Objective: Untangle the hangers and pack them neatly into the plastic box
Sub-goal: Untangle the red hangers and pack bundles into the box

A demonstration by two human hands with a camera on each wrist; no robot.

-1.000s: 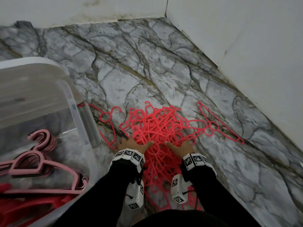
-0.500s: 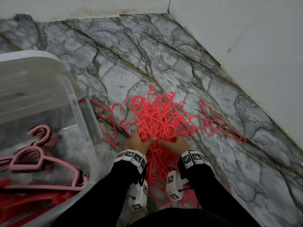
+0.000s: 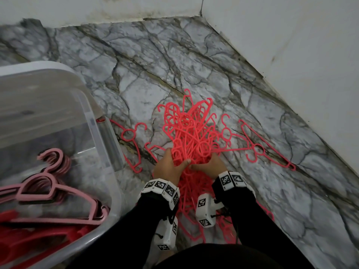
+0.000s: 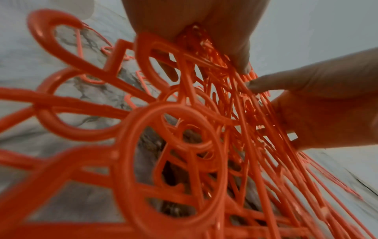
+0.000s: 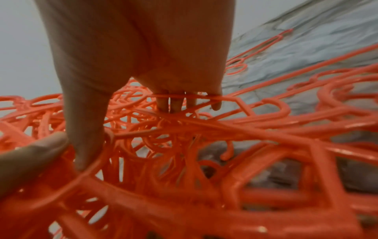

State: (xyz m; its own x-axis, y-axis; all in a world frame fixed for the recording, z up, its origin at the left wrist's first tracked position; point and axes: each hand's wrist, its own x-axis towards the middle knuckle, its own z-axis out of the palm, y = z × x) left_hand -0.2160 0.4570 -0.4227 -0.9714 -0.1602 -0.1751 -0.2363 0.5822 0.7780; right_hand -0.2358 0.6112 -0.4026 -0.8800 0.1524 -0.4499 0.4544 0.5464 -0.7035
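Observation:
A tangled bunch of thin coral-red hangers (image 3: 191, 131) is gathered upright off the marble floor, its hooks pointing away from me. My left hand (image 3: 170, 165) grips the bunch from the left and my right hand (image 3: 210, 165) grips it from the right, thumbs nearly meeting. The left wrist view shows the hanger bunch (image 4: 184, 129) pinched under my left hand (image 4: 204, 35). In the right wrist view, my right hand (image 5: 143, 64) has its fingers curled through the hanger tangle (image 5: 184, 145). The clear plastic box (image 3: 101, 133) stands at the left.
Pink hangers (image 3: 48, 193) and red ones lie inside the box. One loose red hanger (image 3: 132, 144) lies beside the box wall, another loose hanger (image 3: 262, 146) lies to the right. White walls (image 3: 291, 45) meet in a corner behind and right.
The spread pile has been squeezed together and lifted: both hands closed in on it and the hooks now stand up in a narrow bunch.

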